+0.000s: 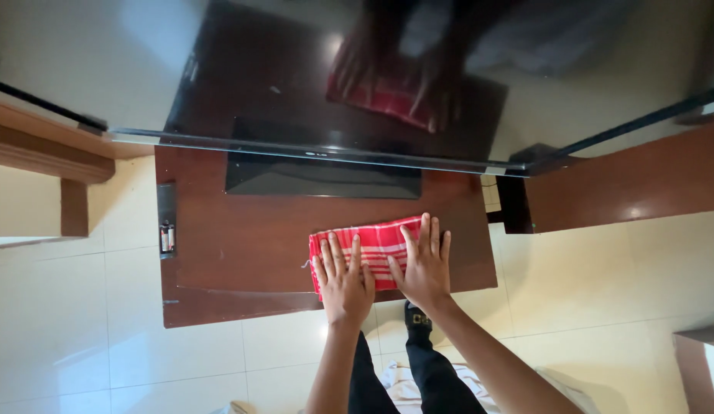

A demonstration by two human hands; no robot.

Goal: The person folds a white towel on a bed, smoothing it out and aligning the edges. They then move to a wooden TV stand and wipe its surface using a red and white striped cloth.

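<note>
Flat left hand [344,280], right hand [426,266] on folded red striped cloth [372,244]

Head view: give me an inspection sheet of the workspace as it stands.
Surface: dark brown wooden stand, glossy.
Job's things: red and white striped cloth, folded, flat at the stand's front edge.
Clutter: remote control at the left edge, battery bay open.
Hands: left hand and right hand flat on the cloth, fingers spread.
Cables: nothing seen.
Surroundings: television screen reflecting hands and cloth; pale tiled floor; wooden furniture on the right.
</note>
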